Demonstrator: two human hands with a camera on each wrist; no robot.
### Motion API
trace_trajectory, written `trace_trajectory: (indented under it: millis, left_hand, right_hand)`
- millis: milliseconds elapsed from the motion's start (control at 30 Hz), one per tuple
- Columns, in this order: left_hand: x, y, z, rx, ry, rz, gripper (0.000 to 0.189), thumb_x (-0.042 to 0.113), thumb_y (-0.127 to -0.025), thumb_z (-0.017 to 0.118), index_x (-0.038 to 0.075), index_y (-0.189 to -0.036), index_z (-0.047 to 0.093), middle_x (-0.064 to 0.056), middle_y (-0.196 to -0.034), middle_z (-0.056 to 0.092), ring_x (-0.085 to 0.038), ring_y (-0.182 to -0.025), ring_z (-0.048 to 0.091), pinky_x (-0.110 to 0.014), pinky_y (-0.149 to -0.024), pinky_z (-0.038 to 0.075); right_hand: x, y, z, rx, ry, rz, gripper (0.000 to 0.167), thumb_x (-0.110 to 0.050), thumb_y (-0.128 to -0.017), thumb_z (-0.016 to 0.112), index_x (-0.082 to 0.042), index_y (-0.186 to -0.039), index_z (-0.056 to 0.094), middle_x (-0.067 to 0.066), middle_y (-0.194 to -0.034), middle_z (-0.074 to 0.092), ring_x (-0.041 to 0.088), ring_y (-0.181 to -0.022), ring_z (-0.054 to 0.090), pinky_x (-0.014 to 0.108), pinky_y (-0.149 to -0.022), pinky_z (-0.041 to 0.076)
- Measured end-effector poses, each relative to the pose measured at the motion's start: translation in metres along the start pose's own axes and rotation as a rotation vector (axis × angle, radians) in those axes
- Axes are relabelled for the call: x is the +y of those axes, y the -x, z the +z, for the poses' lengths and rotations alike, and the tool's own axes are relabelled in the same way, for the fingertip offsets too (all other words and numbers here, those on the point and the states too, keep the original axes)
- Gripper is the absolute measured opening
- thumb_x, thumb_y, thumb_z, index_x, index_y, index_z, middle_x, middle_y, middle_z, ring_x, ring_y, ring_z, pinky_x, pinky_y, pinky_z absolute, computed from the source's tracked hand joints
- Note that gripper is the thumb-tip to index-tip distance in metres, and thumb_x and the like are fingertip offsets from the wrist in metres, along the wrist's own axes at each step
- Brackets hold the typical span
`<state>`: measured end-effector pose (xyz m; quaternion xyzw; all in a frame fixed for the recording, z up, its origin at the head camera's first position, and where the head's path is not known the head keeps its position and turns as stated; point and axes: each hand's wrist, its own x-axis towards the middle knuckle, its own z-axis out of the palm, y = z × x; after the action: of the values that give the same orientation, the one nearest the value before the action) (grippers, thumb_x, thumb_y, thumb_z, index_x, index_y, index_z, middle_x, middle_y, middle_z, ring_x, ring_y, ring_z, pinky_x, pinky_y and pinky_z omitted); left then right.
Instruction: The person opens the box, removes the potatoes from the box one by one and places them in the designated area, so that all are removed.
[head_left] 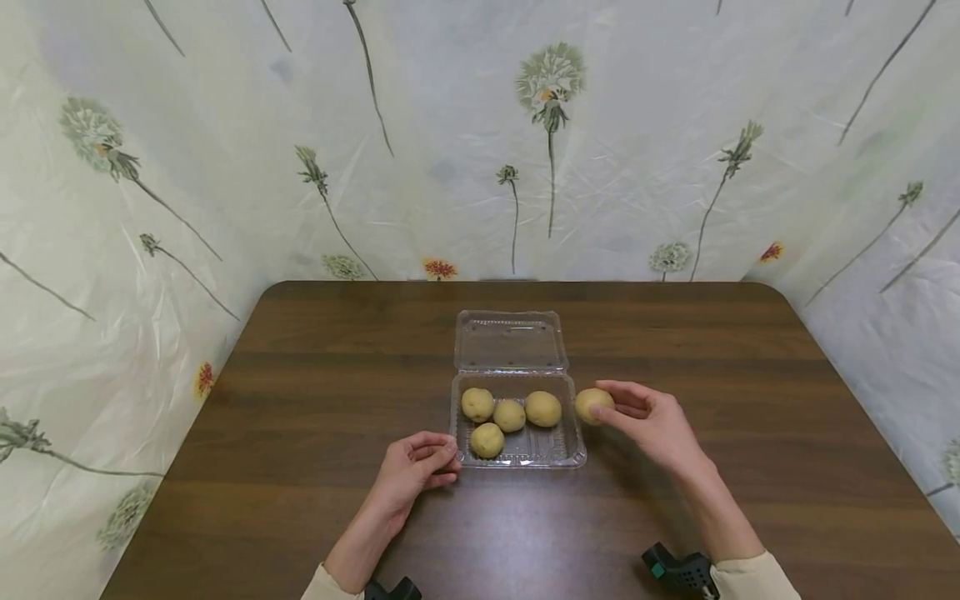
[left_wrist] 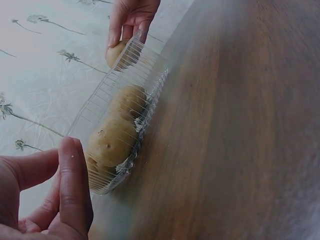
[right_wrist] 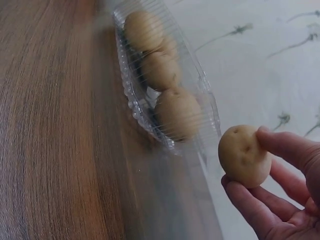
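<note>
Clear plastic is forming the open box (head_left: pixel 517 463), where four potatoes (head_left: pixel 543 409) are already lying, while my right hand (head_left: pixel 660 425) is grasping a fifth potato (head_left: pixel 589 404) just beside it at three o'clock. My left hand (head_left: pixel 408 467) is pinching the box by its edge at eight o'clock. I am judging that only this fifth one is left outside, with the lid (head_left: pixel 510 346) lying open at twelve o'clock.

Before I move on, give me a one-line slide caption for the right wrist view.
Right hand pinching one potato beside a clear plastic container of four more potatoes, on a wood-grain table.
</note>
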<state>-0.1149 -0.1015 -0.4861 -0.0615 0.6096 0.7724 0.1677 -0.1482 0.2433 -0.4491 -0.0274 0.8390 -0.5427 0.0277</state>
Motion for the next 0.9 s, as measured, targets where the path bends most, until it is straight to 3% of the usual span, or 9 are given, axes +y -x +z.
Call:
trace_trajectory:
  millis: [233,500,900]
  left_hand:
    - [0.0008,-0.0002,0.0002,-0.004,0.003,0.001,0.03,0.007,-0.091,0.07,-0.013,-0.112,0.059,-0.012,-0.089,0.068,-0.017,-0.078,0.068,-0.031,-0.072,0.059]
    - [0.0004,-0.0007,-0.0002,-0.002,0.006,0.002,0.029,0.007,-0.091,0.07,-0.012,-0.111,0.06,-0.012,-0.089,0.068,-0.017,-0.078,0.068,-0.031,-0.072,0.059]
    - [-0.0003,0.0,-0.0009,-0.004,0.011,-0.007,0.032,0.008,-0.091,0.07,-0.013,-0.113,0.059,-0.014,-0.09,0.068,-0.018,-0.079,0.068,-0.031,-0.072,0.059]
  right_hand:
    - [0.0039,-0.0009,-0.0009,0.012,-0.005,0.018,0.05,-0.032,-0.087,0.076,-0.005,-0.127,0.063,0.015,-0.125,0.063,0.028,-0.109,0.063,0.019,-0.08,0.053]
    - [0.0079,-0.0023,-0.0025,0.016,-0.011,0.016,0.05,-0.032,-0.087,0.076,-0.005,-0.127,0.063,0.016,-0.124,0.063,0.02,-0.107,0.064,0.019,-0.081,0.053]
    - [0.0098,-0.0029,-0.0073,0.028,0.0,0.052,0.055,-0.036,-0.087,0.075,-0.006,-0.132,0.06,0.014,-0.127,0.062,0.027,-0.112,0.061,0.017,-0.081,0.051]
